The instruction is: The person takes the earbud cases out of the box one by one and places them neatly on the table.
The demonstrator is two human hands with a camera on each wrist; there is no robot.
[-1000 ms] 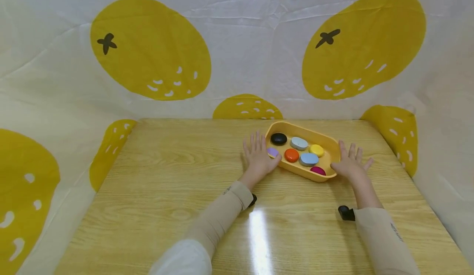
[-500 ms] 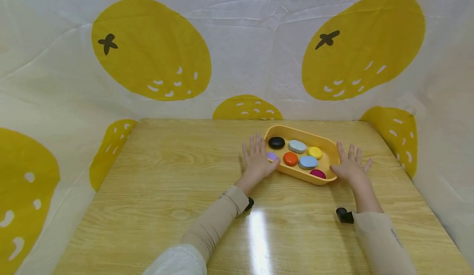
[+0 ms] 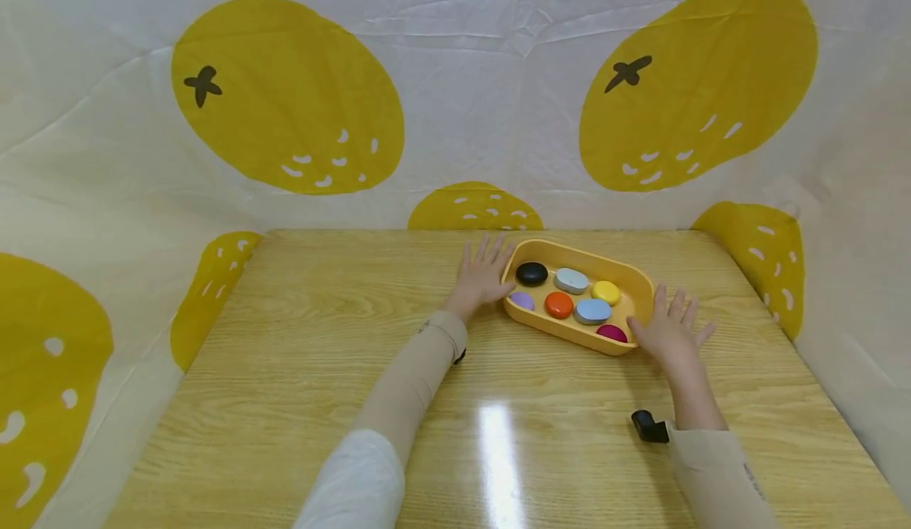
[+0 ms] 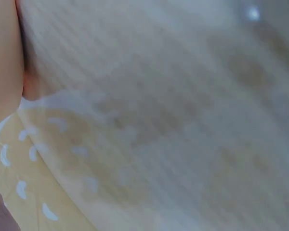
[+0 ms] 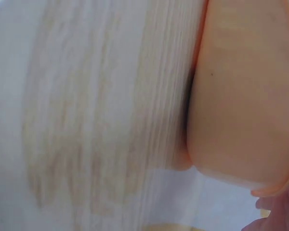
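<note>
Yellow-orange tray (image 3: 562, 333) could skew across the tabletop (image 3: 306, 355) if my spread left hand (image 3: 481, 280) outpushes my spread right hand (image 3: 670, 335).

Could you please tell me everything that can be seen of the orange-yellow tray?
The orange-yellow tray looks like smooth, glossy plastic: oblong, with rounded corners, low walls and a rim. It sits upright on the wooden table, slanted so that its right end is nearer to the wearer. Inside lie seven rounded, differently coloured pieces; some floor at the right is bare. The thumbs of the left hand and right hand appear to touch its opposite ends.
</note>
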